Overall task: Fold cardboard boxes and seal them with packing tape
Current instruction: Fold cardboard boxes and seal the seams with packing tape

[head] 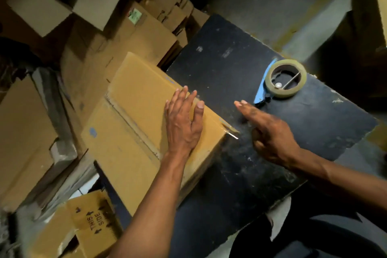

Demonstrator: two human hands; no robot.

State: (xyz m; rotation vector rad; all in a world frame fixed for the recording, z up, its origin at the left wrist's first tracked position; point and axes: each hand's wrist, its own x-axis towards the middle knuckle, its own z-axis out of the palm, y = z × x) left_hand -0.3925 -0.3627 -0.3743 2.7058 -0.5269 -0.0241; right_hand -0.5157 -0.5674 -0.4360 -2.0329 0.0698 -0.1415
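A closed brown cardboard box (134, 123) sits at the left edge of a black table (261, 153), with a strip of tape along its top seam. My left hand (183, 120) lies flat on the box's right flap, fingers spread. My right hand (270, 134) hovers over the table just right of the box, index finger stretched toward the tape dispenser, holding nothing. The tape dispenser (281, 79), a roll of clear tape on a blue holder, lies on the table beyond my right hand, apart from it.
Stacks of flat and folded cardboard boxes (117, 33) fill the floor to the left and behind. A box printed "THIS SIDE" (92, 222) lies at the lower left. Grey floor (282, 6) shows beyond the table's far edge.
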